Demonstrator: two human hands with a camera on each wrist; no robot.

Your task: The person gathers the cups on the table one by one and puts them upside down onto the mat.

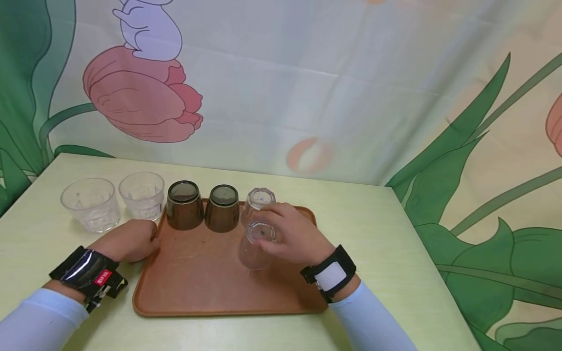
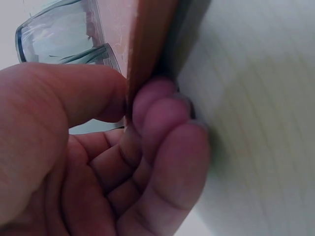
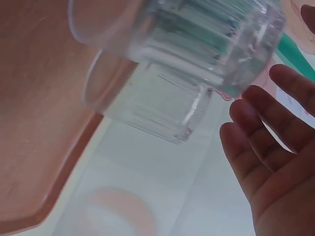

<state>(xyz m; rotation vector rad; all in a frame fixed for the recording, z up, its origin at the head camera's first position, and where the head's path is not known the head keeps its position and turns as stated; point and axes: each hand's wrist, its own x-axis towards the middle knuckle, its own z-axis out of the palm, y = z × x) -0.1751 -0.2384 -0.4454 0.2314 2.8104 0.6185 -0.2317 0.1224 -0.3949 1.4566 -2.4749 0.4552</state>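
My left hand [image 1: 133, 240] grips the left rim of a brown tray [image 1: 197, 282], thumb on top and fingers curled beneath in the left wrist view. Over the tray's right half, my right hand [image 1: 296, 236] is around the base of an upside-down clear glass [image 1: 252, 253], its fingers loosely spread in the right wrist view [image 3: 275, 147]. Behind that glass stands another inverted clear glass [image 3: 152, 103], partly hidden by the hand in the head view. Two inverted dark brown glasses [image 1: 184, 210] [image 1: 222, 210] stand along the tray's back left edge.
Left of the tray, two upright clear glasses [image 1: 93, 207] [image 1: 142, 197] stand on the pale table [image 1: 373, 234]. A printed curtain [image 1: 263, 87] hangs behind the table and down its right side.
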